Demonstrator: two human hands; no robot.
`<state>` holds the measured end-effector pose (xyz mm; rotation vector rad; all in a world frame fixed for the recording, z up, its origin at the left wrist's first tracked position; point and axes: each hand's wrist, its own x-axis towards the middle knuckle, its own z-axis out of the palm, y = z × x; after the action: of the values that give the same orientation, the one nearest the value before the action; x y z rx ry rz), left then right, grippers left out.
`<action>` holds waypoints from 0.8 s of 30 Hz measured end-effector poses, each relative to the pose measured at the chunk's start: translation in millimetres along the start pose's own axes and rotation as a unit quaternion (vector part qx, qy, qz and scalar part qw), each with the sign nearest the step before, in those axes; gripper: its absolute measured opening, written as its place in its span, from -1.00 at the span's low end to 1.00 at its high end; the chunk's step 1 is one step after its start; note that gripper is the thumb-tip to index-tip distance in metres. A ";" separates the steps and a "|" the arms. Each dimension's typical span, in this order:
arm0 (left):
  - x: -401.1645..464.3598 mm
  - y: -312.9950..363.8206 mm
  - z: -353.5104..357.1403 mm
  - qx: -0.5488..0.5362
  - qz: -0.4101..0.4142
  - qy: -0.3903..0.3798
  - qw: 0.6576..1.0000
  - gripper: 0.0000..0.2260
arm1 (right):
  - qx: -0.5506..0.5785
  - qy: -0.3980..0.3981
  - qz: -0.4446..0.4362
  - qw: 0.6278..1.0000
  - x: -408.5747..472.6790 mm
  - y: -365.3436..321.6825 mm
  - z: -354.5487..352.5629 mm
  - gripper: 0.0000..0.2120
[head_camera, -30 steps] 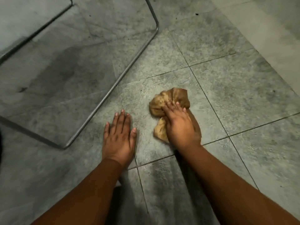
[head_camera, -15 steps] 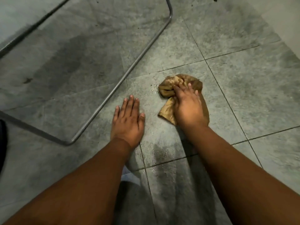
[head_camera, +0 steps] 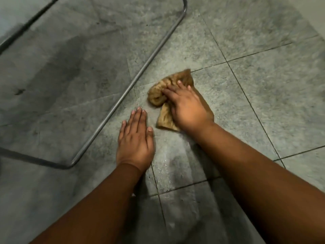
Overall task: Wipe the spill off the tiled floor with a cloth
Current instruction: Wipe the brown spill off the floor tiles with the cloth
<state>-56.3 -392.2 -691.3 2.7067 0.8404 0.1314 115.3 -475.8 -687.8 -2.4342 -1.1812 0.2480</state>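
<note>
A crumpled brown cloth (head_camera: 159,95) lies on the grey tiled floor (head_camera: 255,95) near the middle of the view. My right hand (head_camera: 186,106) presses down on it with fingers spread and nearly straight, covering most of its right half. My left hand (head_camera: 135,138) rests flat on the tile just left of the cloth, fingers straight and together, not touching it. A wet, shiny streak (head_camera: 168,161) shows on the tile between my forearms, nearer to me than the cloth.
A bent metal tube frame (head_camera: 126,92) lies across the floor to the left, its near corner close to my left hand. A paler strip of floor or wall base (head_camera: 316,11) runs at the top right.
My right hand has pushed the cloth away from me and a little left along the tile, leaving a damp streak behind it. My left hand stays planted flat on the floor.
</note>
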 end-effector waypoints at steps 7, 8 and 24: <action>-0.6 -0.4 -0.3 0.004 -0.002 -0.007 1.000 -0.49 | 0.013 0.053 0.063 0.996 24.5 -1.1 7.7 -0.54; -0.4 -0.7 -0.1 0.007 -0.002 -0.009 1.000 -0.49 | 0.020 0.057 0.061 0.996 12.9 -4.0 8.3 -0.53; -1.7 -0.3 -0.8 0.007 0.000 -0.005 1.000 -0.54 | -0.025 0.112 0.151 0.982 -83.1 106.3 -52.5 -0.58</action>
<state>-58.0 -392.7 -690.6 2.7178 0.8410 0.1129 156.2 -614.7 -689.9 -2.5996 -0.7284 0.0299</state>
